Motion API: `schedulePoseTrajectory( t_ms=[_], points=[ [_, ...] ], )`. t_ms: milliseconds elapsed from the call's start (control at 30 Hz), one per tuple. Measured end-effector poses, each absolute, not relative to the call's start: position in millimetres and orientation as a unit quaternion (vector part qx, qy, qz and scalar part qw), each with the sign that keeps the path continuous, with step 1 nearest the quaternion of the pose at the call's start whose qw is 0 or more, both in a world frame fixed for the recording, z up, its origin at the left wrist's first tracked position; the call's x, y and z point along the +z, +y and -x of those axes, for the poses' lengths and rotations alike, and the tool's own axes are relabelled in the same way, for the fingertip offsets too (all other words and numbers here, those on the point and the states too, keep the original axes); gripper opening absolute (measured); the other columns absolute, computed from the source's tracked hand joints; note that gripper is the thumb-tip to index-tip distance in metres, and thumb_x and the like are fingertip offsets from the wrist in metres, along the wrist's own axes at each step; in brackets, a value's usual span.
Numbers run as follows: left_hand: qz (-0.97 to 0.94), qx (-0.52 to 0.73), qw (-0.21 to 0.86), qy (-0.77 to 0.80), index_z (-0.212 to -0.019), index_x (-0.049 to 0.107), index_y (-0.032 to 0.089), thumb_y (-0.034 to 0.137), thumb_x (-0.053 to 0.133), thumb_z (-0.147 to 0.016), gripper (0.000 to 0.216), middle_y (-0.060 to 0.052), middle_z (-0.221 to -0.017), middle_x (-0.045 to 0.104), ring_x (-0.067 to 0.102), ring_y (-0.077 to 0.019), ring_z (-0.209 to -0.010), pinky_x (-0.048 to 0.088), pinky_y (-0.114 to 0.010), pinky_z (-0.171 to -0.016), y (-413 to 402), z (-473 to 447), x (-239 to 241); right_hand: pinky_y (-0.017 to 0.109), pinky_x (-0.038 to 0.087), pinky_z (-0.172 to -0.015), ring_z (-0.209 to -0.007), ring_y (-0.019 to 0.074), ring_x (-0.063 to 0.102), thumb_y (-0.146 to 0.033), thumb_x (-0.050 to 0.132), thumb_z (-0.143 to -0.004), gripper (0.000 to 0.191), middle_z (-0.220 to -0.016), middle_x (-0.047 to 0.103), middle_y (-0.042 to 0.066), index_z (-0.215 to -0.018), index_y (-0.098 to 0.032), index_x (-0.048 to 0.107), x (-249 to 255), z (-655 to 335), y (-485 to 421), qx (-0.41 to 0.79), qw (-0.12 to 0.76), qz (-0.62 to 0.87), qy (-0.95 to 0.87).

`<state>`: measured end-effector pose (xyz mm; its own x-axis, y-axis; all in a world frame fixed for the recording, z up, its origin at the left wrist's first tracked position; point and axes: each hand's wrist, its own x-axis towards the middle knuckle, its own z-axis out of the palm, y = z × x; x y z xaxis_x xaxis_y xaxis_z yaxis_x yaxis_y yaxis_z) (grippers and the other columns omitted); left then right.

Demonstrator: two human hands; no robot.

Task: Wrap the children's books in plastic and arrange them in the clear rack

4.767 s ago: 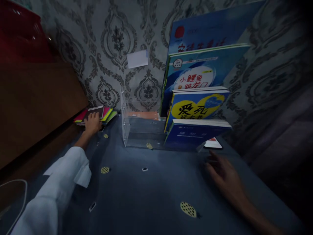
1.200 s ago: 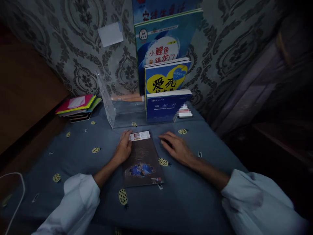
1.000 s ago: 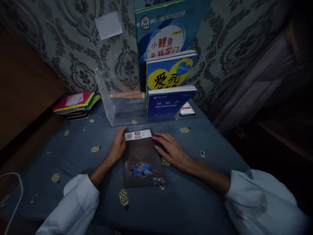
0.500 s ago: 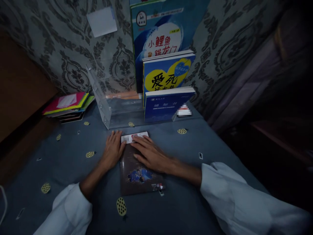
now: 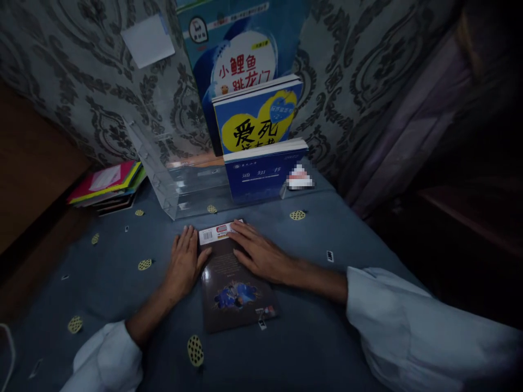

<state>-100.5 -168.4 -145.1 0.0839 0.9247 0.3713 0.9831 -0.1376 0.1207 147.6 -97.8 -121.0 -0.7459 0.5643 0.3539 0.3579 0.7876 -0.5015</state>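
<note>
A dark book (image 5: 235, 288) with a white barcode strip at its far end lies flat on the blue patterned tablecloth (image 5: 310, 337). My left hand (image 5: 184, 263) rests flat, fingers apart, against the book's left edge. My right hand (image 5: 258, 252) lies flat on the book's upper right part, fingers stretched out. Just beyond stands a clear acrylic book stand (image 5: 163, 174) holding three blue books (image 5: 261, 174) upright in its right half.
A stack of colourful thin books (image 5: 107, 184) lies at the left by a wooden panel (image 5: 32, 174). A small red and white item (image 5: 299, 178) sits right of the stand. Patterned wallpaper with a white note (image 5: 147, 39) is behind.
The left hand took the dark book from the stack and laid it in front of the stand. In the last second my right hand slid from beside the book onto its cover.
</note>
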Motion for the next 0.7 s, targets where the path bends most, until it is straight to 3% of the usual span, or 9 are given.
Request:
schedulePoseTrajectory(
  t_ms=[333, 533, 700],
  points=[
    [0.77, -0.185, 0.06, -0.608, -0.138, 0.048, 0.008, 0.058, 0.046, -0.1, 0.063, -0.028, -0.146, 0.052, 0.044, -0.0371, -0.144, 0.037, -0.059, -0.116, -130.4, 51.3, -140.6, 0.057, 0.04, -0.118, -0.146, 0.0278, 0.043, -0.026, 0.049, -0.1, 0.044, -0.149, 0.055, 0.017, -0.142, -0.016, 0.055, -134.6, -198.4, -69.0, 0.206, 0.288, 0.283, -0.891],
    [0.807, -0.165, 0.02, -0.566, -0.114, 0.055, 0.015, 0.053, 0.05, -0.1, 0.042, -0.023, -0.146, 0.053, 0.046, -0.0341, -0.142, 0.043, -0.054, -0.111, -114.5, 67.7, -122.4, 0.06, 0.042, -0.116, -0.146, 0.0275, 0.043, -0.027, 0.05, -0.1, 0.043, -0.149, 0.055, 0.015, -0.142, -0.019, 0.055, -134.3, -200.6, -69.6, 0.208, 0.294, 0.288, -0.887],
    [0.818, -0.109, 0.043, -0.562, -0.113, 0.055, 0.016, 0.055, 0.048, -0.1, 0.042, -0.018, -0.131, 0.062, 0.059, -0.0322, -0.123, 0.05, -0.049, -0.099, -109.5, 72.5, -109.8, 0.059, 0.04, -0.117, -0.145, 0.0294, 0.045, -0.025, 0.049, -0.099, 0.043, -0.148, 0.056, 0.018, -0.139, -0.014, 0.057, -127.1, -198.9, -70.7, 0.184, 0.261, 0.302, -0.898]
  ],
)
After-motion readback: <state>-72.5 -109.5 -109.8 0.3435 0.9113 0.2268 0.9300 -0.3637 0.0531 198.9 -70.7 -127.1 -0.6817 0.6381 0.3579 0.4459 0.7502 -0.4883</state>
